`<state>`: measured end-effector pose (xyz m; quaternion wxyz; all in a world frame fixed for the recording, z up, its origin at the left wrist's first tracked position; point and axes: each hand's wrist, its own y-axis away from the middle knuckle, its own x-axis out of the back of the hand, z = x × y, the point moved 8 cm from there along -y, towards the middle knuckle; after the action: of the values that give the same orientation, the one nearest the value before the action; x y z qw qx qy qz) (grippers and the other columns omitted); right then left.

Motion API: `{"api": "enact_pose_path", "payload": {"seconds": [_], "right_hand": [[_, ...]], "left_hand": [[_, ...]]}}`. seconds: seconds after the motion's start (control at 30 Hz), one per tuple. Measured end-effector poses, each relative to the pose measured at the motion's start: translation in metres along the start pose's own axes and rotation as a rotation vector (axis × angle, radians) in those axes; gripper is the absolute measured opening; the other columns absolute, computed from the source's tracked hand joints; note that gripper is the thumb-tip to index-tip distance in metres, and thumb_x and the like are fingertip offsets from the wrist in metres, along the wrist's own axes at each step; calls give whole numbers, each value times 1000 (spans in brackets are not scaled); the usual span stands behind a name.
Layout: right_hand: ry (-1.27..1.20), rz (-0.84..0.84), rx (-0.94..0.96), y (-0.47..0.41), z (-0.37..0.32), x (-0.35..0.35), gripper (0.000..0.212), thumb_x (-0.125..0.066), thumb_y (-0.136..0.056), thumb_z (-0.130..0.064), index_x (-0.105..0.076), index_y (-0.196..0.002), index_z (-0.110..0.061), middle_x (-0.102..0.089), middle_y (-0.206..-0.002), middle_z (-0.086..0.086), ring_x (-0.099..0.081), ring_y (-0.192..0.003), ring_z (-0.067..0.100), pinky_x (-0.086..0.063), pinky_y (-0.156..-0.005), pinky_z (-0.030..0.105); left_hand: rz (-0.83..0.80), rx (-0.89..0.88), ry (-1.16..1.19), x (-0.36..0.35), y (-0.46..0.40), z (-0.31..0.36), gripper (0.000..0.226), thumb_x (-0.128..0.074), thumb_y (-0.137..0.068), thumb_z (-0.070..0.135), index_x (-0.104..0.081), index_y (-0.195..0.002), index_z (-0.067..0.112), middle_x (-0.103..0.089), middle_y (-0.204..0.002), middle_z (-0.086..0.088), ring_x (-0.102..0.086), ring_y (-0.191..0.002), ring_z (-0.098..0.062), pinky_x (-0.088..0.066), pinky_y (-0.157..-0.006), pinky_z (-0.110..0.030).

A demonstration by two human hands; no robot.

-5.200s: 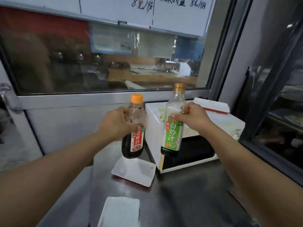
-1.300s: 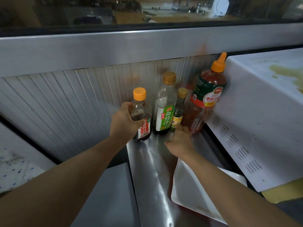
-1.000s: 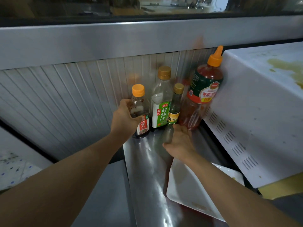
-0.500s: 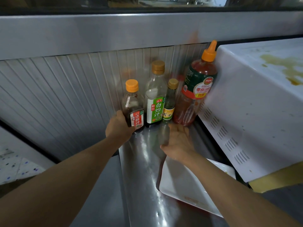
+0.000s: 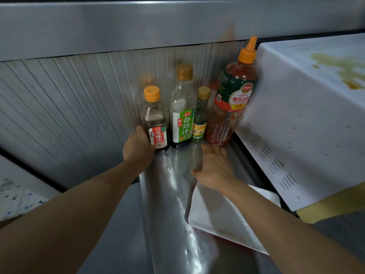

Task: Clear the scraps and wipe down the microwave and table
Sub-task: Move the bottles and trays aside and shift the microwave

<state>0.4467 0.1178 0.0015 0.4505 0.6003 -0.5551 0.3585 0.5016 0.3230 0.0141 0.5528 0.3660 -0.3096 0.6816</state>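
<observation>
Bottles stand in a row on the steel table (image 5: pixel 173 194) against the ribbed wall (image 5: pixel 69 107): a dark sauce bottle (image 5: pixel 156 123) with an orange cap, a taller green-labelled bottle (image 5: pixel 182 111), a small slim bottle (image 5: pixel 200 117) and a big red ketchup bottle (image 5: pixel 233 95) leaning against the microwave (image 5: pixel 296 115). The left hand (image 5: pixel 138 147) curls its fingers round the base of the dark sauce bottle. The right hand (image 5: pixel 213 167) hovers flat, fingers straight and holding nothing, just before the slim bottle. The microwave sits at right on the table, its white top marked by a yellowish stain (image 5: pixel 343 70). A white rectangular plate (image 5: pixel 221 220) lies on the table under the right forearm
</observation>
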Motion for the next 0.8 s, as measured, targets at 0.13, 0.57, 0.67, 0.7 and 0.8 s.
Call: {"api": "enact_pose_path", "payload": {"seconds": [0.13, 0.57, 0.67, 0.7, 0.8], "right_hand": [[7, -12, 5, 6, -2, 4, 82, -68, -78, -34, -23, -144, -17, -25, -150, 5, -23, -136, 28, -26, -111, 35], [85, -80, -41, 91, -10, 40, 91, -69, -79, -37, -12, -149, -23, -18, -155, 5, -15, -142, 30, -18, -114, 38], [73, -24, -60, 122, -9, 59, 90, -71, -77, -36, -17, -147, -22, -25, -151, 5, -20, -137, 29, -23, -111, 37], [82, -8, -68, 132, -8, 64, 88, -71, -77, -36, -20, -146, -20, -28, -149, 6, -22, -135, 29, -25, -109, 37], [98, 0, -104, 166, 0, 76, 83, -70, -77, -37, -24, -144, -17, -30, -146, 7, -23, -134, 29, -27, -108, 38]], "left_hand": [[-121, 77, -166, -5, 11, -6, 52, -71, -79, 23, -41, -120, 10, -56, -118, -11, -57, -108, -31, -44, -84, -42], [-489, -178, -523, 16, 107, 26, 67, -64, -84, 38, -32, -136, 13, -45, -132, -9, -46, -122, -26, -43, -92, -38], [-500, -270, -505, 24, 131, 43, 63, -63, -83, 36, -34, -134, 13, -46, -131, -9, -48, -120, -26, -46, -94, -40], [-505, -287, -499, 26, 140, 48, 64, -64, -83, 34, -34, -135, 13, -47, -132, -9, -48, -121, -27, -46, -95, -41], [-536, -344, -509, 29, 165, 65, 66, -64, -84, 32, -32, -138, 13, -45, -134, -10, -45, -124, -28, -45, -97, -41]]}}
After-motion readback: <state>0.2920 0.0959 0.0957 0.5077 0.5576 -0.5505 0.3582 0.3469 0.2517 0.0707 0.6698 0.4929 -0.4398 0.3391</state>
